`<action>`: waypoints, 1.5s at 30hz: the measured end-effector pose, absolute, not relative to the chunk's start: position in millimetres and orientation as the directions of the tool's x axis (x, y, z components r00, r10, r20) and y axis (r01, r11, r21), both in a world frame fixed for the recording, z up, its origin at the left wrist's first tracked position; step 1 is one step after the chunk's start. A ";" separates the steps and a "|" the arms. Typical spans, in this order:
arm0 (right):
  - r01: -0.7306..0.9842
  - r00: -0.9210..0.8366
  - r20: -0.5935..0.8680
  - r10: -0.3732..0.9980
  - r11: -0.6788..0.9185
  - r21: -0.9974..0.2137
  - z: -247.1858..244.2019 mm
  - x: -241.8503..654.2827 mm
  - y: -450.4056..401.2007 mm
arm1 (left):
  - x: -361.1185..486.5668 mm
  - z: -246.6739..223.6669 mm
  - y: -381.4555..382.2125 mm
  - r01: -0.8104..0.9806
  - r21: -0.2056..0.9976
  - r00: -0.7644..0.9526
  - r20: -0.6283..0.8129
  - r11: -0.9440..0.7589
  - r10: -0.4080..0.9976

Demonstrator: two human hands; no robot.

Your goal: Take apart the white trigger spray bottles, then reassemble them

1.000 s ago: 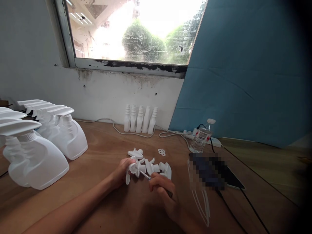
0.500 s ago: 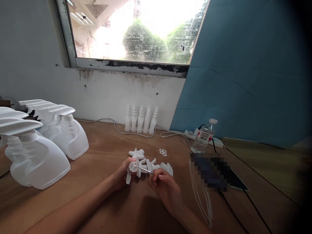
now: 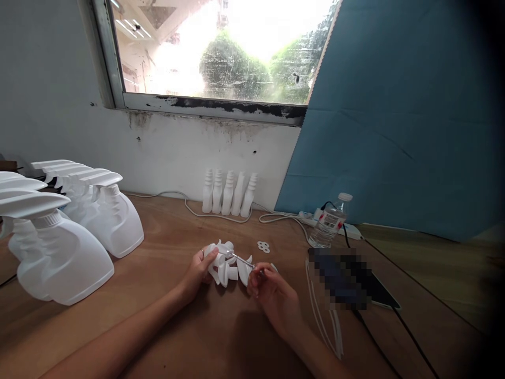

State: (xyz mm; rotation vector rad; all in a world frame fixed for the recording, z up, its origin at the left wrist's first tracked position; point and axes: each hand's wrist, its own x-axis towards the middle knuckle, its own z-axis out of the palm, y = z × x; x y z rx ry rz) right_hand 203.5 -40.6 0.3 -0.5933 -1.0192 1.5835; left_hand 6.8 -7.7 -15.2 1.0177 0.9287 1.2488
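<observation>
A white trigger spray head is held in my left hand, the thumb pressed along it and the fingers partly hidden behind. My right hand pinches a thin metal rod-like tool; its exact kind is hard to make out. The tool's tip points left at the spray head, and whether it touches is unclear. Under and between both hands lie several loose white sprayer parts, some covered by the fingers. A small cluster of flat white rings rests just beyond my right hand.
Several white spray bottles stand at the left. Slim white ribbed parts line up by the wall. At the right are a clear water bottle, a power strip, cables, thin white tubes and a blurred dark device.
My left hand has turned the spray head, so its round opening no longer faces me. Both hands have shifted slightly up, and the tool's tip has moved up and right.
</observation>
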 end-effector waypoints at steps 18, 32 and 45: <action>-0.216 0.225 0.090 0.970 0.140 -0.966 -0.6 233.0 -11.5 | -42.5 -18.1 20.9 0.473 0.786 0.014 0.445 -0.398 0.896; -0.180 0.236 0.168 0.957 0.213 -0.960 -9.9 233.7 -9.2 | -41.1 -32.0 21.6 0.537 0.595 0.422 0.424 -0.598 0.801; -0.084 0.228 0.235 0.945 0.259 -0.962 -8.1 236.7 -10.4 | -140.4 43.4 -81.7 0.972 0.227 -0.223 0.972 -0.056 0.076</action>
